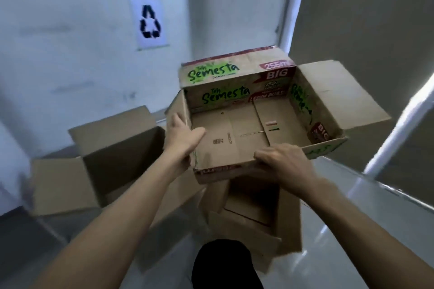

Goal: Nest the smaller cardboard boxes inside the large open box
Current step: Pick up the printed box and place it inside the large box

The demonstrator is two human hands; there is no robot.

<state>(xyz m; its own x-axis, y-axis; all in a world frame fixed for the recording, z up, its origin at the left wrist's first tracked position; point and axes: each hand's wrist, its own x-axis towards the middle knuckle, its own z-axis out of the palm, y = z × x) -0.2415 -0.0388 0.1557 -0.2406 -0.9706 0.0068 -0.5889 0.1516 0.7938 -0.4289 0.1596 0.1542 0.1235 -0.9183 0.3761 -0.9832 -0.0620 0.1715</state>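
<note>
I hold an open cardboard box printed "Teh Semesta" [246, 129] in the air with both hands. My left hand [182, 136] grips its left wall, thumb inside. My right hand [285, 159] grips the near wall's rim. The box is empty and its flaps stand open. Below it on the floor sits another plain open cardboard box [256, 204] with its flaps spread. To the left stands the large plain open box [117, 152], its near flap folded outward toward me.
A white wall with a taped recycling sign [150, 22] rises behind the boxes. A white door frame [292, 4] and grey panels lie to the right. The floor [352, 253] is glossy grey. My dark-clothed knee [223, 265] shows at the bottom.
</note>
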